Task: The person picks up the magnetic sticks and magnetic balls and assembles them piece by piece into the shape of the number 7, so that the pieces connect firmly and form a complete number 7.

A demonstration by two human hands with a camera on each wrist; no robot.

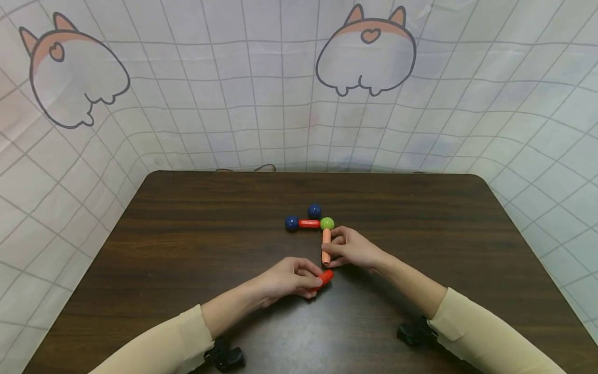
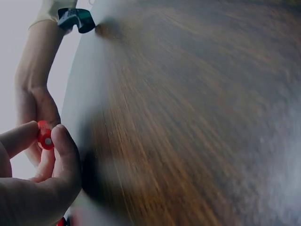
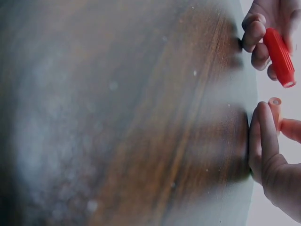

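My left hand [image 1: 289, 279] pinches a red rod [image 1: 326, 278] between thumb and fingers, its far end pointing up and right. An orange rod [image 1: 326, 246] is pinched by my right hand [image 1: 357, 248]; its far end meets a green ball [image 1: 327, 223]. From that ball a shorter-looking red rod [image 1: 309, 224] runs left to a dark blue ball [image 1: 291, 223]. In the right wrist view, the left hand's red rod [image 3: 281, 59] is close to the orange rod [image 3: 275, 110], with a small gap between their ends.
Another dark blue ball [image 1: 314, 211] lies just behind the red rod joined to the green ball. All this is on a dark wood-grain table [image 1: 210, 208]. A white grid-patterned curtain [image 1: 233, 93] hangs behind and at the sides. Black wrist devices [image 1: 225, 358] sit below both sleeves.
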